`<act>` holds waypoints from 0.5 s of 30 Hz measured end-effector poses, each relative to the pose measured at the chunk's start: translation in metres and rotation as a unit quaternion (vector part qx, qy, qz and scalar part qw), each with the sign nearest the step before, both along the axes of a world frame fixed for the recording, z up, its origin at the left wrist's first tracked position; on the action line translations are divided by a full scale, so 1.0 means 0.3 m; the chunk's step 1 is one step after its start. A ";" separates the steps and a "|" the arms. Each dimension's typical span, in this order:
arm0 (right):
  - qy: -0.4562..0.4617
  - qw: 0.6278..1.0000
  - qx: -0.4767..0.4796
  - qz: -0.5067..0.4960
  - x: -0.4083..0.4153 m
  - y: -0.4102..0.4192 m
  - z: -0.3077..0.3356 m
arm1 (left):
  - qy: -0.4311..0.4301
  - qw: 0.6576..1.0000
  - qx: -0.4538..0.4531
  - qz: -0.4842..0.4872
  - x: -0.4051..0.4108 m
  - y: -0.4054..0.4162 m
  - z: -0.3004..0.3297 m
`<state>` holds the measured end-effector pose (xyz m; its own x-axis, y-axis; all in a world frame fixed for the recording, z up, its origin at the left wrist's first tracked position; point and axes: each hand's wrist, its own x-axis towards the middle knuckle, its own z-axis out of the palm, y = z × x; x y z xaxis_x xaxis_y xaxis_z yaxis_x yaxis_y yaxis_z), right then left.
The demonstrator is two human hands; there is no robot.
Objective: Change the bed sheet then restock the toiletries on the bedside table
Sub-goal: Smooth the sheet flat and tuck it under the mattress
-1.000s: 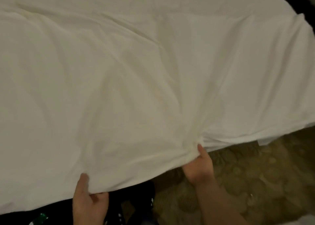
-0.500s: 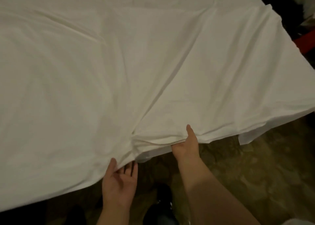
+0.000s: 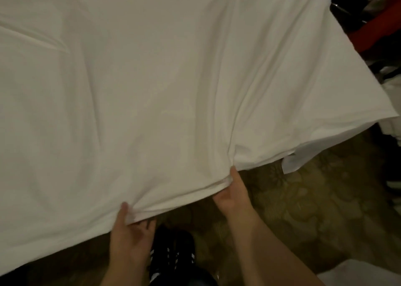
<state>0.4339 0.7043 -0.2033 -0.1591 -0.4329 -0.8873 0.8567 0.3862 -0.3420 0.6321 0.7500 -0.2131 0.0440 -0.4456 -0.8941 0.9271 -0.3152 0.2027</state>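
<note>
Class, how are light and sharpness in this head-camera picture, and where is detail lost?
Head view: dim, warm light; the white sheet is bright but soft, folds smeared; the left hand and right hand gripping its edge are blurry; the patterned carpet is murky.

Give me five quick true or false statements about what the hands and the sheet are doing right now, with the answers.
1. Both hands grip the near edge of the white sheet. True: the left hand and the right hand each pinch it.
2. The sheet is blue. False: it is white.
3. The floor below the sheet's edge has a patterned carpet. True.
4. The right hand rests flat on top of the sheet. False: it holds the edge, thumb on top.
5. Toiletries lie on the sheet. False: none show on it.
</note>
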 end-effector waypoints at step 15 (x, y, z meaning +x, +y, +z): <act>0.220 0.968 0.089 -0.080 -0.531 -0.203 -0.036 | 0.017 0.999 -0.036 -0.034 -0.475 -0.092 0.015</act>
